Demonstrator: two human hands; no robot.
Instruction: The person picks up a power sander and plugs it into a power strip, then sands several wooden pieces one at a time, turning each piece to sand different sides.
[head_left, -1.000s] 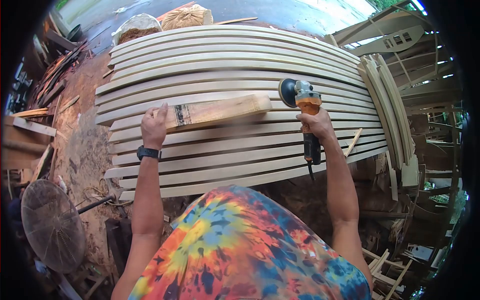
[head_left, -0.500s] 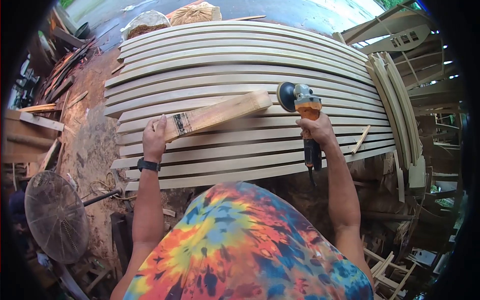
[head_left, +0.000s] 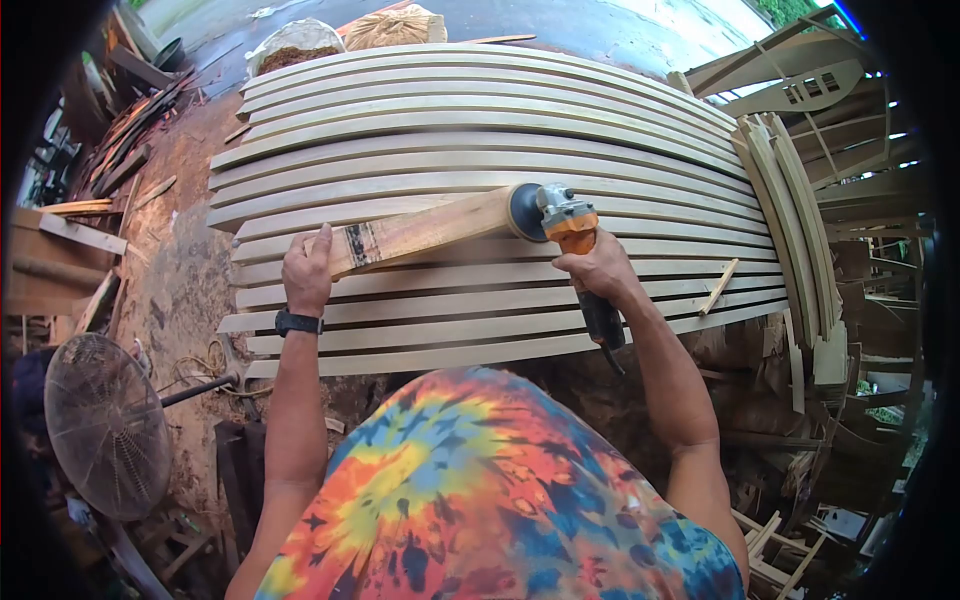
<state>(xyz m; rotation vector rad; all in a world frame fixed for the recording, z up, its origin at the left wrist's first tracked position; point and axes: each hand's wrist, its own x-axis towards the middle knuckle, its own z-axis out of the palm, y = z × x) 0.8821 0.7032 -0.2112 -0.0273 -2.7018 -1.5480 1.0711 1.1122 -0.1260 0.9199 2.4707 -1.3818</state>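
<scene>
Open-air work yard: brown ground [head_left: 185, 255] was littered with wood scraps on the left, and a round mesh-guarded fan [head_left: 108, 425] was placed at the near left.
Boards: long pale boards [head_left: 420, 150] were laid side by side across the middle, with a white sack [head_left: 297, 42] seen beyond their far left edge.
Left hand: the left hand [head_left: 308, 275] was closed around the block's left end, thumb on top; a dark watch [head_left: 298, 323] was worn at the wrist.
Wooden block: the wooden block [head_left: 435, 228] was held aslant over the boards, its right end farther away, dark marks near the grip.
Power tool: the orange-and-grey power tool [head_left: 575, 238] was held with its disc [head_left: 526, 212] at the block's right end.
Right hand: the right hand [head_left: 602, 266] was wrapped firmly around the tool's body.
Right side: a thin stick [head_left: 718, 286] was left lying across the boards; curved timbers [head_left: 785, 225] were stacked beyond.
</scene>
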